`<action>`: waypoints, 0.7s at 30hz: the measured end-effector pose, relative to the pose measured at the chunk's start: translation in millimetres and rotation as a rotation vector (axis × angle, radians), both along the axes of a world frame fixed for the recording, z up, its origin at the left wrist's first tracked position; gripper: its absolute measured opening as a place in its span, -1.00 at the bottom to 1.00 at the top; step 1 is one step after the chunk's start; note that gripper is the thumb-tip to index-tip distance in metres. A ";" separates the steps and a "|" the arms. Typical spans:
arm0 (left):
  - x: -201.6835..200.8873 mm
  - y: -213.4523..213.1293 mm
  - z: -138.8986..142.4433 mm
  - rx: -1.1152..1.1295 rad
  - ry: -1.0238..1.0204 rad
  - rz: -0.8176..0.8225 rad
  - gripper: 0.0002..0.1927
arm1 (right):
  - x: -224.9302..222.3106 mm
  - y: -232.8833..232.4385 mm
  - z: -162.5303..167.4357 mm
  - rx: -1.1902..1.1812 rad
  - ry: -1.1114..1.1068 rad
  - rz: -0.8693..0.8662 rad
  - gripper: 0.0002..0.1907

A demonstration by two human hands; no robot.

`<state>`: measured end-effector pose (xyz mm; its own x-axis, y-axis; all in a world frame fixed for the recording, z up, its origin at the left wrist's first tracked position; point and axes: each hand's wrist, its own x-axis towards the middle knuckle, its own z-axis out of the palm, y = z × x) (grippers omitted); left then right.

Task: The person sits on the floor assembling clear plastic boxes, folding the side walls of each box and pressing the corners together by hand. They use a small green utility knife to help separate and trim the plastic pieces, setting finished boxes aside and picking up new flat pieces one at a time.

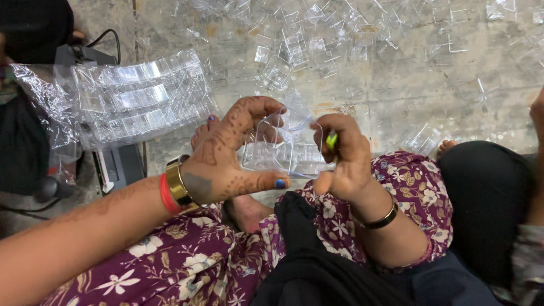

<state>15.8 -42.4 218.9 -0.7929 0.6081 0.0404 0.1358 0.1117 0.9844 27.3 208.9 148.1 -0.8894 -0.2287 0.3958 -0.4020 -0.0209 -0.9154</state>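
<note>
While the left hand pinches the clear box above her lap, fingers over its top and thumb beneath, the right hand is closed around a small green tool at the box's edge. I'd hold the box steady and work lightly, since thin plastic probably cracks; more boxes litter the floor, with a bagged stack beside her.

The left hand carries dark henna patterning across its back and along the fingers, and its thumbnail is painted blue. At that wrist sit a wide gold bangle and a thin red band (side by side, touching). The right hand has a slim dark bangle with a gold edge at the wrist. The person wears a maroon garment printed with white and pink flowers, with black cloth draped over the lap.
</note>
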 end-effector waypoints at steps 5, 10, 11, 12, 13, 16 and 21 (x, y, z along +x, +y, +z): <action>-1.4 -0.6 2.4 -0.157 0.252 -0.008 -0.04 | -3.8 3.4 -3.4 0.316 0.067 -0.082 -0.03; -1.7 -1.1 3.3 -0.169 0.377 -0.023 -0.04 | -5.7 4.6 -8.6 0.382 0.162 -0.125 -0.09; -1.8 -1.5 3.4 -0.194 0.404 -0.019 -0.05 | -6.4 5.1 -9.5 0.402 0.186 -0.133 -0.11; -1.9 -1.8 3.5 -0.216 0.419 -0.012 -0.04 | -7.1 5.3 -10.5 0.408 0.210 -0.121 -0.15; -2.0 -2.1 3.7 -0.239 0.435 -0.005 -0.03 | -7.6 5.3 -11.3 0.414 0.235 -0.110 -0.18; -2.3 -1.4 4.2 -0.258 0.470 0.025 -0.02 | -6.7 4.4 -12.7 0.463 0.301 -0.121 -0.29; -0.3 -3.2 6.7 -0.337 0.463 0.073 0.01 | -1.2 1.8 -13.9 0.484 0.379 -0.138 -0.44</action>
